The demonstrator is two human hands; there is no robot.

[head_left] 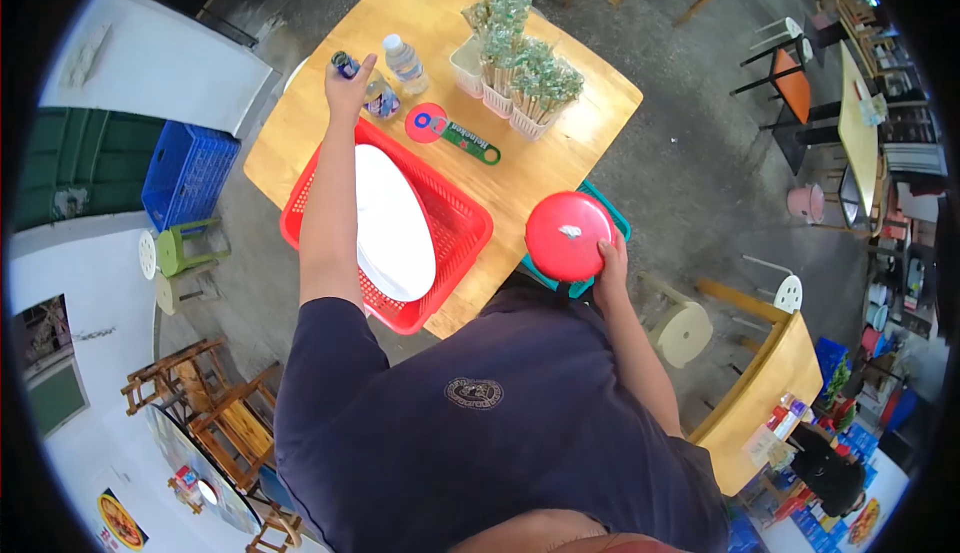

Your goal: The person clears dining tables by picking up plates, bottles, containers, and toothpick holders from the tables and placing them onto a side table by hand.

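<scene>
My left hand [349, 88] is closed around a small dark-blue item [345, 64] above the table's left side. Near it stand a patterned jar [381, 101] and a clear bottle with a white cap [404, 65]. My right hand [612, 265] grips the edge of a round red lid-like object [568, 235], held over a teal basket [612, 210]. Under my left forearm, a red basket [462, 228] holds white oval plates [392, 223]. A green bottle-shaped item [468, 143] lies beside a red disc [426, 123].
On the wooden table [500, 188], white baskets [497, 101] with wrapped utensils [545, 78] stand at the back. A blue crate [188, 177] and green stool [185, 250] are on the left. A cream stool [683, 333] stands right; a person [828, 473] is at lower right.
</scene>
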